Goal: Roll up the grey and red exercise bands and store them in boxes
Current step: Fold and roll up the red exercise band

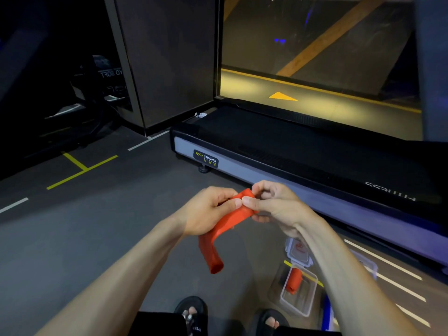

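Treadmill (278, 151): long barrier across the far right. Open dark floor (84, 234) on its near left side. Just beside its near edge: clear box (299, 291), lid (299, 252), blocking the low right.

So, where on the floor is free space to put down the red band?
The broad grey floor left of the left hand, between the yellow floor marks and the sandals, is bare. It is crowded on the right: below the right hand lie a lid and the clear box, which holds a rolled red band, beside the treadmill.
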